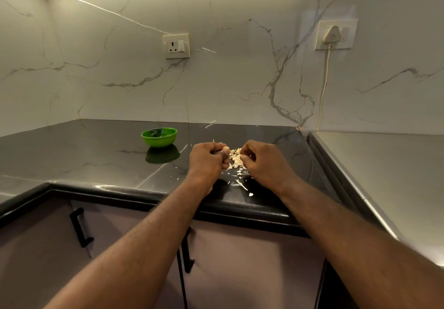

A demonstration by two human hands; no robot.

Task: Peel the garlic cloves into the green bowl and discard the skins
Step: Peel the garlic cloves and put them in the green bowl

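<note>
Now grips a garlic clove (225, 150) in the clenched left hand (208, 160), pinches its skin (238, 151) with the right hand (264, 164); green bowl (159, 140) well apart at ten o'clock, nearer the left.

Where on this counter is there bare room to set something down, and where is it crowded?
Free: the dark counter left of the bowl, out to the walls; also the strip behind the hands. Crowded: between the left hand and right hand, where garlic and skins spread to the front edge.
</note>
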